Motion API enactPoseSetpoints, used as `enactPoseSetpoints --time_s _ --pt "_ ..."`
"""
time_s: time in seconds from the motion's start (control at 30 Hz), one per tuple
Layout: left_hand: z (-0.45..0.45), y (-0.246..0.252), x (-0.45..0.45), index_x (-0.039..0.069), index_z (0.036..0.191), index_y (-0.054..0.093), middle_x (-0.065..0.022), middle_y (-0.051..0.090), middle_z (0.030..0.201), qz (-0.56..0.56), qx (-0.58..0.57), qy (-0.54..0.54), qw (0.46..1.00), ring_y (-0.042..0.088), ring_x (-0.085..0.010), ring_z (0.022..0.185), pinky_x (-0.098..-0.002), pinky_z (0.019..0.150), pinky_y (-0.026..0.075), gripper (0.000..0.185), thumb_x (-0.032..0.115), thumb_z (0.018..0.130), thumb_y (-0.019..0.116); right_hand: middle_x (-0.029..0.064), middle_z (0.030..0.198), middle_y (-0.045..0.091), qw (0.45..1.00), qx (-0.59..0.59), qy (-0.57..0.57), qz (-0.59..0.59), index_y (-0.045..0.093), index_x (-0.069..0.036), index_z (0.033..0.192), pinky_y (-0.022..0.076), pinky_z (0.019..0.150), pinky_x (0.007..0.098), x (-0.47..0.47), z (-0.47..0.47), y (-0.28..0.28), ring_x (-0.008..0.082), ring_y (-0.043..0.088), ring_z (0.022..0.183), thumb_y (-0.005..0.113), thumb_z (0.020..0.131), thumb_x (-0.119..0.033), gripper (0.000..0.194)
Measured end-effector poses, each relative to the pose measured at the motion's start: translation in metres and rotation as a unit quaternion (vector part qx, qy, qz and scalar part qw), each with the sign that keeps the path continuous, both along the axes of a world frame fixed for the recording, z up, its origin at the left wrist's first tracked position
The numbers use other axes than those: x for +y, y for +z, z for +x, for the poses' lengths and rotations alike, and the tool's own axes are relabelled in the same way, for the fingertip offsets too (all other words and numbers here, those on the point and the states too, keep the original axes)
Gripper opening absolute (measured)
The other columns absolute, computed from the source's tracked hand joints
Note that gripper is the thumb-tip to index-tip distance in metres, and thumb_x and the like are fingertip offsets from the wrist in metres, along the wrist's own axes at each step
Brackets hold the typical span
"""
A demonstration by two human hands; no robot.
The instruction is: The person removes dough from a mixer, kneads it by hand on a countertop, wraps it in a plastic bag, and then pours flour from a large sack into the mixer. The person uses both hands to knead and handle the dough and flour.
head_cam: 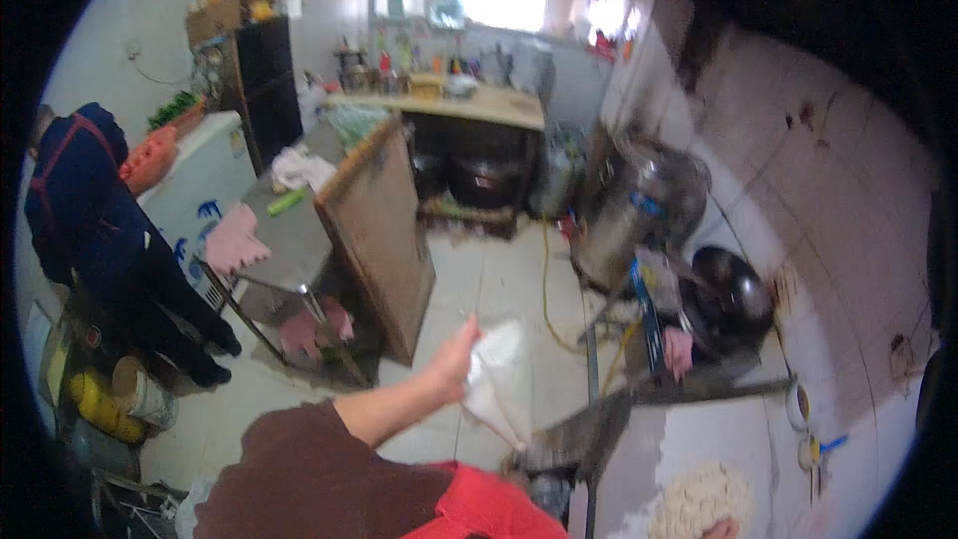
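My left hand [454, 359], at the end of a brown sleeve, is held out over the tiled floor. It grips a white, thin-looking item [498, 382], perhaps a plastic bag, which hangs from it and narrows towards its lower end; blur hides what it is. At the bottom right edge only part of my right hand [721, 529] shows, on or just over a pale, lumpy mass [700, 498] that looks like dough or cut dough pieces. This mass lies on a light worktop [703, 430] with a white dusting. The picture does not settle whether my right fingers hold any of it.
Another person [105, 217] in dark clothes bends by a white chest freezer [232, 142]. A metal table [292, 236] with a pink cloth [236, 239] and an upright wooden board [382, 239] stand left. A dark wok [730, 292] and a metal vessel [636, 217] are right.
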State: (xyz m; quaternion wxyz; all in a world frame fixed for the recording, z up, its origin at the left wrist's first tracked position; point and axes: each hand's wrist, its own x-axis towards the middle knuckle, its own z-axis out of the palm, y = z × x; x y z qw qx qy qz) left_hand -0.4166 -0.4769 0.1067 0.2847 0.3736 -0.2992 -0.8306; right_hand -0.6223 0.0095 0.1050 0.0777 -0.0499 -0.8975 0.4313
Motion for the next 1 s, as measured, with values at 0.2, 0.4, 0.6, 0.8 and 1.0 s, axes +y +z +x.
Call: enactPoseSetpoints --time_s 0.2,0.4,0.6,0.8,1.0 --pt "-0.034 0.009 0.007 0.0 0.106 0.058 -0.0094 0.062 0.097 -0.199 -0.054 -0.162 0.965 0.057 -0.0205 0.092 -0.0368 0.083 0.045 0.043 0.038 0.091 0.048 0.015 0.116 0.054 0.985 -0.039 0.167 -0.029 0.052 -0.001 0.118 0.0475 0.077 0.0346 -0.134 0.06 0.019 0.0216 0.054 0.095 0.047 0.088 -0.024 0.039" --pt "-0.037 0.015 0.019 0.003 0.098 0.056 -0.0081 0.06 0.091 -0.497 0.033 -0.408 0.765 0.055 -0.0186 0.088 -0.0325 0.081 0.044 0.029 0.03 0.088 0.056 0.013 0.114 0.055 0.851 -0.083 0.453 -0.255 0.042 0.0 0.126 0.0411 0.091 0.0326 -0.285 0.089 -0.003 0.0198 0.053 0.103 0.061 0.076 -0.007 0.054" --pt "0.001 0.019 -0.034 0.007 0.096 0.056 -0.0111 0.06 0.084 -0.662 0.001 -0.392 0.639 0.058 -0.0239 0.079 -0.0339 0.07 0.045 0.028 0.032 0.085 0.061 0.0052 0.083 0.063 0.864 -0.114 0.465 -0.155 0.06 0.001 0.103 0.0469 0.074 0.0285 -0.317 0.075 -0.006 0.0137 0.058 0.08 0.066 0.079 -0.012 0.028" --pt "0.027 0.011 -0.07 0.008 0.091 0.059 -0.0121 0.061 0.084 -0.672 -0.052 -0.346 0.652 0.06 -0.0273 0.078 -0.0365 0.068 0.047 0.023 0.03 0.085 0.061 -0.0014 0.073 0.058 0.851 -0.183 0.453 -0.195 0.058 -0.004 0.083 0.0417 0.058 0.0219 -0.326 0.076 0.01 0.0061 0.051 0.065 0.071 0.075 -0.012 0.017" --pt "0.043 0.021 -0.086 0.006 0.084 0.066 -0.0085 0.066 0.08 -0.608 -0.096 -0.277 0.738 0.063 -0.0182 0.072 -0.0305 0.065 0.05 0.014 0.019 0.081 0.065 -0.0039 0.073 0.049 0.864 -0.089 0.392 -0.304 0.052 -0.008 0.079 0.0396 0.065 0.0236 -0.329 0.06 0.03 0.008 0.046 0.069 0.063 0.078 -0.01 0.011"
